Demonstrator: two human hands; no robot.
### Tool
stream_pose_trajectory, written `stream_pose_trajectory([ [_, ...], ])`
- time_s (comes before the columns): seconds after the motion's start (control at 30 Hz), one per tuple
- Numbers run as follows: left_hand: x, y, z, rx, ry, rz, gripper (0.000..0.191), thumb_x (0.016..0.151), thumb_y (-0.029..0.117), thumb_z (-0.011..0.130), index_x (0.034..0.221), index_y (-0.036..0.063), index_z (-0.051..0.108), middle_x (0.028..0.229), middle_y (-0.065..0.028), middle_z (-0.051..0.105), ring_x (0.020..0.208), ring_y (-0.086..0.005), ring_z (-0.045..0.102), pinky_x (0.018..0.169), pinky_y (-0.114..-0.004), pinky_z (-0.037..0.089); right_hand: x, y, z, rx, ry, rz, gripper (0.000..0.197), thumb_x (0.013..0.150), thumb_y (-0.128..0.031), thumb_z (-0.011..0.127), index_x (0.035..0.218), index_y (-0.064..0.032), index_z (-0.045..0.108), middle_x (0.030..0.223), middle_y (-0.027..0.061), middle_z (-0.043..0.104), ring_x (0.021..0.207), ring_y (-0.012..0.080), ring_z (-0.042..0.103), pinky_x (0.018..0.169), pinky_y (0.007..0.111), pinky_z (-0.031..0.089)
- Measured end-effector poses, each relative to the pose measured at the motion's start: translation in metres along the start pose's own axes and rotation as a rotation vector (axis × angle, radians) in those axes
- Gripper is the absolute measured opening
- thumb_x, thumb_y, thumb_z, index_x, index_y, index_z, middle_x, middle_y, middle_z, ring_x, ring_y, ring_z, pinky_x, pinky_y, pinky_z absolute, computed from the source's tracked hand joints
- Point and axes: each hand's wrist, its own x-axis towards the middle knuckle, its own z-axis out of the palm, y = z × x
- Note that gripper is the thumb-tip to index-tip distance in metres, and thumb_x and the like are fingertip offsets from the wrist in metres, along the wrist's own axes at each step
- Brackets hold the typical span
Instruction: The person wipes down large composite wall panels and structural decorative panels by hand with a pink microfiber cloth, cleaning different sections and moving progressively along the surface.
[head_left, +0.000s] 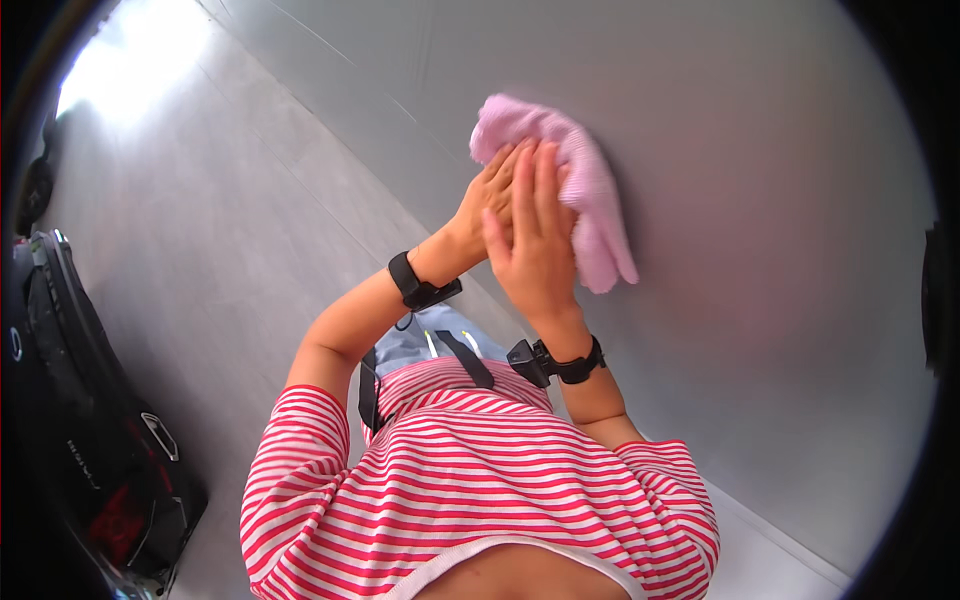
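Observation:
A pink ribbed cloth lies bunched against a smooth grey upright panel. My left hand is flat on the cloth's left part, fingers pointing up and to the right. Overlapping it from the right, my right hand holds the cloth too, with its fingers stretched out and its thumb apart. The right hand's far fingers are partly hidden and slightly blurred. One loose end of the cloth hangs down beside the right hand. Each wrist wears a black strap, the left strap and the right strap, both with a small device.
Grey flooring meets the panel along a diagonal seam on the left. A black backpack stands on the floor at the left edge. Bright light glares at the top left. A dark object shows at the far right rim.

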Motion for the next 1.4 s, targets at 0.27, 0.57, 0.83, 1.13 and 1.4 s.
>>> stream_pose_trajectory([
  [0.27,0.017,-0.007,0.001,0.09,-0.021,0.076,0.045,0.078,0.024,0.05,0.118,0.0058,0.047,0.125,-0.0148,0.043,0.117,-0.0325,0.038,0.099,-0.044,0.026,0.009,-0.002,-0.007,-0.134,0.198,-0.013,0.044,0.082,0.003,0.039,0.125,-0.0013,0.041,0.131,0.0198,0.035,0.119,0.034,0.037,0.098,0.04,0.028],
  [0.57,0.056,-0.01,-0.049,-0.046,-0.316,-0.067,0.063,0.08,0.021,0.046,0.128,-0.0101,0.022,0.132,-0.0283,0.025,0.123,-0.0473,0.02,0.102,-0.052,0.015,0.045,-0.024,-0.019,-0.11,0.116,0.05,0.036,0.088,-0.01,0.039,0.124,-0.0099,0.045,0.123,0.0092,0.047,0.115,0.0229,0.043,0.098,0.032,0.031],
  [0.83,0.188,0.008,-0.06,-0.048,-0.057,0.329,0.055,0.085,0.024,0.04,0.132,-0.0004,0.026,0.139,-0.0155,0.024,0.128,-0.0321,0.023,0.104,-0.047,0.013,0.102,-0.011,-0.112,-0.621,0.761,0.09,0.04,0.086,-0.014,0.043,0.124,-0.0015,0.043,0.131,0.016,0.038,0.125,0.0335,0.029,0.103,0.045,0.017],
  [1.13,0.05,-0.038,-0.02,0.176,-0.379,0.175,0.065,0.079,0.029,0.052,0.125,-0.0111,0.028,0.13,-0.0295,0.027,0.124,-0.0405,0.024,0.102,-0.051,0.018,0.031,0.035,0.049,-0.629,0.485,0.216,0.042,0.076,-0.016,0.055,0.117,-0.015,0.052,0.113,-0.0001,0.053,0.101,0.0197,0.052,0.088,0.037,0.04],
  [1.4,0.15,-0.058,-0.069,0.003,-0.189,0.294,0.055,0.077,0.009,0.046,0.127,-0.0082,0.028,0.134,-0.0247,0.026,0.125,-0.0389,0.025,0.102,-0.047,0.02,0.117,0.001,-0.003,-0.491,0.74,0.231,0.042,0.076,-0.013,0.054,0.117,-0.0113,0.052,0.121,0.0035,0.05,0.111,0.0238,0.046,0.093,0.037,0.035],
])
